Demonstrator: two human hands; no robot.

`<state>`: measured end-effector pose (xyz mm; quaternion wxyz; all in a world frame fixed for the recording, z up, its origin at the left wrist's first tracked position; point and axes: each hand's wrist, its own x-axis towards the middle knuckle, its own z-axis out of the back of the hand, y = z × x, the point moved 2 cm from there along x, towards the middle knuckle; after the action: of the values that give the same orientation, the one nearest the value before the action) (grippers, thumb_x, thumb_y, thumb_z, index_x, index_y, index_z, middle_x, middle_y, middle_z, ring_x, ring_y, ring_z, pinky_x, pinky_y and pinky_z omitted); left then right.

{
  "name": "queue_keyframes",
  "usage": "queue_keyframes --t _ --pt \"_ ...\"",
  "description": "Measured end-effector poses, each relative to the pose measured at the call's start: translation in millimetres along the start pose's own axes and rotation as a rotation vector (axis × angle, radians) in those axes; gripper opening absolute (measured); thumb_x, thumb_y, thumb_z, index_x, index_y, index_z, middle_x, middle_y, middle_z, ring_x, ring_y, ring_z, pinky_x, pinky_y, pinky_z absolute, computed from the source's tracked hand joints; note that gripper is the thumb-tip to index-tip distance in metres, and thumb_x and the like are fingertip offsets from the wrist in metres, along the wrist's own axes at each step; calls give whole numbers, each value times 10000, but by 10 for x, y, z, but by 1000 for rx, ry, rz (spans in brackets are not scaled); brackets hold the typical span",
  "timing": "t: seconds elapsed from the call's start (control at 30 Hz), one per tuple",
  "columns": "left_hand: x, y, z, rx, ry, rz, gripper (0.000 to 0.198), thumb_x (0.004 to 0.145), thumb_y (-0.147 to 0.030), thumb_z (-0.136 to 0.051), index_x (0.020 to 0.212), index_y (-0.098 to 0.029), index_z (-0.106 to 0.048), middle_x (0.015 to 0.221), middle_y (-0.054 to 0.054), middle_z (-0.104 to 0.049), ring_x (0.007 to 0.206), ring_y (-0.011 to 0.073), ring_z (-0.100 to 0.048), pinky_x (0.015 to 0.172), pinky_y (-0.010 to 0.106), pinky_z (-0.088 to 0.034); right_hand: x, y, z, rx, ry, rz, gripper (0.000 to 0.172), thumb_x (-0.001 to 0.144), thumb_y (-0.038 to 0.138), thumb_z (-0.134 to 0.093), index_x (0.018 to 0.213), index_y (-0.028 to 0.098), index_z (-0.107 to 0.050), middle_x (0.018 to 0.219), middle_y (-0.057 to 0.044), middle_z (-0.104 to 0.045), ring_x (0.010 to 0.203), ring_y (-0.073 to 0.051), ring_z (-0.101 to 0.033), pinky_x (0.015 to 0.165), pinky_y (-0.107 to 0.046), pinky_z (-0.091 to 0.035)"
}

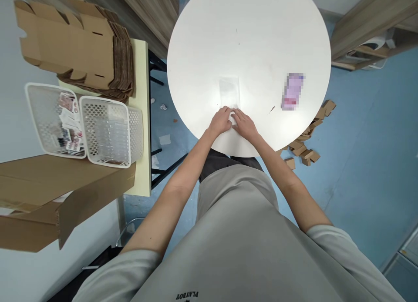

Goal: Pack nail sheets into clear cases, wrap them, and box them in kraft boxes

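Observation:
A clear, flat plastic bag [230, 92] lies on the round white table [257, 36], close to the edge nearest my body. My left hand [221, 120] is at the bag's near end, fingers bent and drawn together on it. Beside it, almost touching, my right hand [244, 124] pinches the same end, its thumb toward the left thumb. Something whitish shows between the two thumbs. The fingertips partly hide the bag's near end, so what is inside cannot be made out. Right of my hands lies a purple and pink item [293, 91], blurred into blocks.
Flattened cardboard boxes [72, 41] are stacked on a pale side table [141, 119] at left. Two white baskets stand there: one [32, 115] with printed cards, another [135, 123] with clear packets. An open carton [98, 202] is nearer. Small brown boxes [307, 154] litter the floor at right.

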<state>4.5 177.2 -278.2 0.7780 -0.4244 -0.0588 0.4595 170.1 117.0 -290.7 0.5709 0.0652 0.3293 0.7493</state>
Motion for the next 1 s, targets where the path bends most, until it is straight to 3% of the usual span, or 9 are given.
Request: queue_keyframes --t 0.13,0.23,0.4,0.53,0.63,0.77,0.9,1.0 --pt "12 74 86 72 75 -57 651 848 -221 -786 1483 -157 -663 1513 190 -670 1404 392 -635 1241 519 -496 -20 11 -41 -13 -3 -24 555 1079 215 -567 1626 146 -506 1812 -211 -367 1716 -368 -317 1304 -650 -437" --pt "-114 71 62 59 85 -60 699 845 -279 -847 1508 -169 -656 1598 184 -644 1493 393 -596 1309 538 -429 -124 28 -69 -8 12 -23 578 1103 275 -559 1654 119 -478 1815 -225 -349 1717 -372 -312 1311 -632 -440" --pt "-431 28 -51 -98 53 70 673 880 -300 -846 1524 -208 -674 1679 126 -590 1558 337 -575 1338 493 -423 -372 35 -39 32 21 4 593 1162 440 -460 1660 119 -485 1806 -217 -376 1699 -357 -360 1334 -594 -432" --pt "-546 -6 -40 -242 -34 233 537 991 -393 -766 1499 -229 -710 1618 87 -658 1512 305 -622 1292 423 -471 -377 17 43 48 -2 -66 623 1182 547 -339 1593 139 -568 1699 -210 -549 1568 -370 -549 1246 -564 -528" --pt "-465 1 17 -262 -77 277 454 1043 -477 -710 1410 -215 -762 1434 100 -784 1328 310 -731 1170 407 -543 -238 -6 92 66 -30 -135 652 1180 580 -280 1544 145 -601 1515 -213 -703 1387 -392 -674 1142 -571 -589" --pt "-235 88 39 -196 -125 347 312 1058 -463 -672 1057 -189 -822 996 96 -842 963 284 -762 917 375 -576 4 -49 129 68 -116 -183 616 1180 537 -286 1572 152 -565 1448 -219 -704 1328 -408 -651 1111 -593 -591" --pt "-24 178 -38 -158 -168 413 259 1023 -397 -710 838 -219 -738 843 84 -762 940 301 -728 891 409 -554 221 -121 134 33 -191 -235 503 1173 425 -383 1554 167 -588 1494 -219 -612 1376 -402 -581 1145 -592 -562" --pt "55 188 -92 -143 -192 454 120 989 -342 -765 957 -229 -739 929 91 -750 1046 325 -718 969 461 -563 350 -193 105 43 -232 -264 464 1156 417 -439 1505 174 -625 1495 -226 -593 1376 -432 -563 1130 -646 -549"
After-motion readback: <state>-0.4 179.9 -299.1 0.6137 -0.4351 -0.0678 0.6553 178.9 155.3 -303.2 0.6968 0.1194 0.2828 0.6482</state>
